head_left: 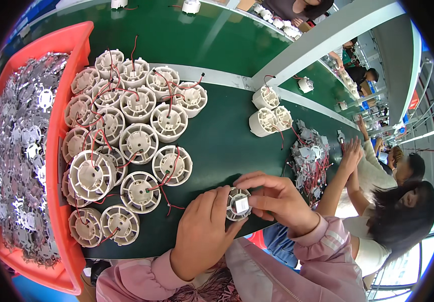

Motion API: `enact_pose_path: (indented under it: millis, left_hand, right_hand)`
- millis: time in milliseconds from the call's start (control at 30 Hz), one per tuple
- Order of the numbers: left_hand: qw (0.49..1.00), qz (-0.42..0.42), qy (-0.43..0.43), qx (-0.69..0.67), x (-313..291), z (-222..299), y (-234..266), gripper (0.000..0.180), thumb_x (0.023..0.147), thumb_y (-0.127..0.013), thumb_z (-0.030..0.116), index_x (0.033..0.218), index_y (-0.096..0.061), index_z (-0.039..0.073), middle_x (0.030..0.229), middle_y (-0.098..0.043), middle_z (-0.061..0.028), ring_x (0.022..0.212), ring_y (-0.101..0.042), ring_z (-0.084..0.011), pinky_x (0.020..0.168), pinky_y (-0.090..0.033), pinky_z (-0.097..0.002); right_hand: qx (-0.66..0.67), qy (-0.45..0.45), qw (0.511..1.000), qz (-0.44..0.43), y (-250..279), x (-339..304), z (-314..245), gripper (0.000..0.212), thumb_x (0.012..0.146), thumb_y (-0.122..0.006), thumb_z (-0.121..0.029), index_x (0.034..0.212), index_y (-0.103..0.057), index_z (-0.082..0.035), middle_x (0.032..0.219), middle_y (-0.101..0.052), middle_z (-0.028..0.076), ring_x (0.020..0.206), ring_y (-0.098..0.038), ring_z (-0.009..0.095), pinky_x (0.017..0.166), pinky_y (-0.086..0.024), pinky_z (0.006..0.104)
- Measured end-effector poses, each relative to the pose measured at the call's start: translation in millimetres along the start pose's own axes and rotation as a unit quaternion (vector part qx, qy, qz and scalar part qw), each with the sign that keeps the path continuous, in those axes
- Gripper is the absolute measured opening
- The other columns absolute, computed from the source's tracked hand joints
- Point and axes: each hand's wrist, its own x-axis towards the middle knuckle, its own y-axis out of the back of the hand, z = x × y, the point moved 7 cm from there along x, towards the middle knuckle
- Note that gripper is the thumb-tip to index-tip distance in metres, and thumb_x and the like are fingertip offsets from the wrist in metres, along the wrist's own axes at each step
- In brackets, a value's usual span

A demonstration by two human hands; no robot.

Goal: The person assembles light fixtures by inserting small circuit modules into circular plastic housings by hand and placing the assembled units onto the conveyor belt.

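Note:
Low in the middle, close to my body, a small round part [235,213] with a whitish square block [241,205] on its face is held between my two hands. My left hand [200,232] grips its left side, fingers along the edge and thumb below. From the right, my right hand [281,199] closes on it, the thumb against the block and the forefinger over the top. To the left of my hands stand several white round plastic housings [142,192] with red and black wires, some stacked on others.
A red bin [61,201] full of flat silver metal plates [23,151] stands at the far left. Three more white housings [265,122] are grouped beyond my right hand, near a pile of metal plates with red wires [310,156]. A co-worker's hands [350,153] work at the right. A grey post [307,43] rises behind.

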Motion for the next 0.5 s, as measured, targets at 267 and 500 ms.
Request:
enact_pose_path:
  millis: [267, 500]
  left_hand:
    - [0.999, -0.037, -0.004, 0.000, -1, -1, -1, 0.060, 0.070, -0.076, 0.017, 0.118, -0.049, -0.007, 0.101, -0.056, -0.0190, 0.088, -0.060, -0.0347, 0.075, -0.050, -0.0388]
    - [0.999, -0.040, 0.021, -0.019, -1, -1, 1, 0.057, 0.069, -0.076, 0.014, 0.115, -0.050, -0.006, 0.101, -0.057, -0.0189, 0.087, -0.061, -0.0352, 0.075, -0.051, -0.0391]
  right_hand:
    - [-0.095, -0.037, 0.995, 0.000, -9, 13, 6, 0.034, 0.082, -0.063, 0.006, 0.115, -0.056, 0.000, 0.117, -0.058, 0.011, 0.055, -0.056, 0.008, 0.040, -0.040, 0.0174]
    - [0.018, -0.040, 0.999, -0.021, -14, 13, 10, 0.035, 0.079, -0.061, 0.010, 0.112, -0.058, 0.001, 0.121, -0.057, 0.014, 0.060, -0.063, 0.013, 0.040, -0.047, 0.0186]
